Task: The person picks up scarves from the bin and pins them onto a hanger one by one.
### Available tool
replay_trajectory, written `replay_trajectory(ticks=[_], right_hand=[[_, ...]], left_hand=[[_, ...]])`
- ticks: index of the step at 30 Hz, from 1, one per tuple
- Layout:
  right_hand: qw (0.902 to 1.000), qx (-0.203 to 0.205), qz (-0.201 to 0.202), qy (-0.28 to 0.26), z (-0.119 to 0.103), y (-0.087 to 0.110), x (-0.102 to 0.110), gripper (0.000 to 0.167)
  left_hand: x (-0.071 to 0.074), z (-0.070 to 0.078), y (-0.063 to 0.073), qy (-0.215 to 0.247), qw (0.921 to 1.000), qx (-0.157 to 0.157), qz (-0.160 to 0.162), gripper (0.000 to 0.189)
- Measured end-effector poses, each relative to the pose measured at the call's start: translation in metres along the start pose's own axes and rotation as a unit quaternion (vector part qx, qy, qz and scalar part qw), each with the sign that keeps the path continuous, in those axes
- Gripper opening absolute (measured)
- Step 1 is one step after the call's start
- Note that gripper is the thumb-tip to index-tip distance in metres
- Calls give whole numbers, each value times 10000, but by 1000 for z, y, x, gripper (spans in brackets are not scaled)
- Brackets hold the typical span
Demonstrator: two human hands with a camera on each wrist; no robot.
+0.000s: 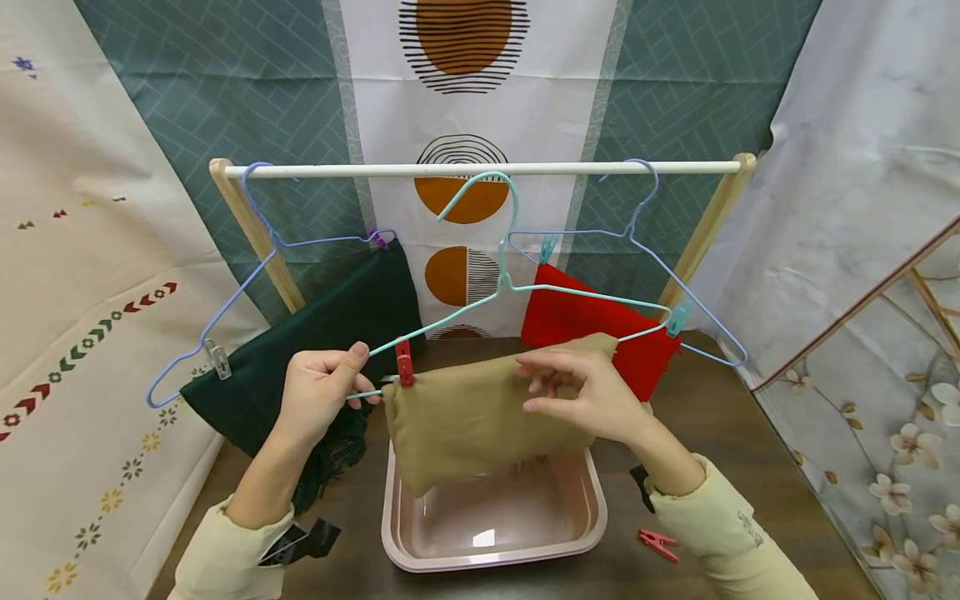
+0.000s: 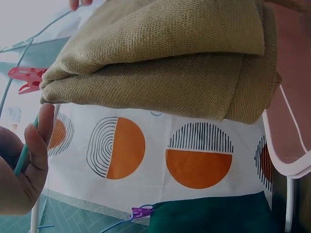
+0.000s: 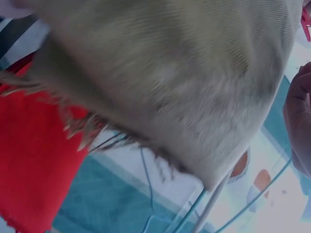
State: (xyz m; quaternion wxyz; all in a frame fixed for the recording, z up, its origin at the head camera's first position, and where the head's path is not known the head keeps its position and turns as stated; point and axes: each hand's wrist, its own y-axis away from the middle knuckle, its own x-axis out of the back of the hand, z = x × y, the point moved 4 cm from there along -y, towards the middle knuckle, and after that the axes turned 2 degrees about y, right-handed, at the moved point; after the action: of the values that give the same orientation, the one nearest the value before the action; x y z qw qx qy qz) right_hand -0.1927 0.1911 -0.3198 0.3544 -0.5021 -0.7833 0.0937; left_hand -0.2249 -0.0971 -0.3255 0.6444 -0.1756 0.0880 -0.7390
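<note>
My left hand (image 1: 318,392) grips the left corner of a mint-green clothes hanger (image 1: 450,317), held in front of the rack. Over the hanger's lower bar hangs a folded khaki fringed cloth (image 1: 472,425). A red clothespin (image 1: 404,362) clips it near the left end; the left wrist view shows this clothespin (image 2: 29,77) at the fold. My right hand (image 1: 581,392) is at the cloth's upper right part, its fingers loosely bent and the thumb apart from them. In the right wrist view the cloth (image 3: 170,87) fills most of the picture, its fringe hanging loose.
A white rail (image 1: 390,171) carries two blue hangers, one with a dark green cloth (image 1: 322,333), one with a red cloth (image 1: 577,308). Below my hands stands a pink basin (image 1: 495,562). Another red clothespin (image 1: 658,544) lies on the table by my right sleeve.
</note>
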Motion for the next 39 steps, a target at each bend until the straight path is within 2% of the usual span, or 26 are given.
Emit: replay_trajectory(ticks=[10,16,22,29,34,39], right_hand=[[9995,111,79,283,5,23,18,42],[9995,-21,127,301,20,47,27,46],[9975,-67,132,697,32,73,30,42],[9914,-112,130,1299,26,83,31,49],[9886,-215,235,1472,44,103,35,51],[9862,-281,414,1579,69,133,39,54]], left_hand=[[6,2,1,94,9998,20,180,42],[8,3,2,91,9998,73,188,42],[9,2,5,-26,9997,169,149,42],[12,3,5,25,9996,88,277,41],[13,5,5,75,9994,100,324,41],[13,6,5,245,9992,63,311,41]])
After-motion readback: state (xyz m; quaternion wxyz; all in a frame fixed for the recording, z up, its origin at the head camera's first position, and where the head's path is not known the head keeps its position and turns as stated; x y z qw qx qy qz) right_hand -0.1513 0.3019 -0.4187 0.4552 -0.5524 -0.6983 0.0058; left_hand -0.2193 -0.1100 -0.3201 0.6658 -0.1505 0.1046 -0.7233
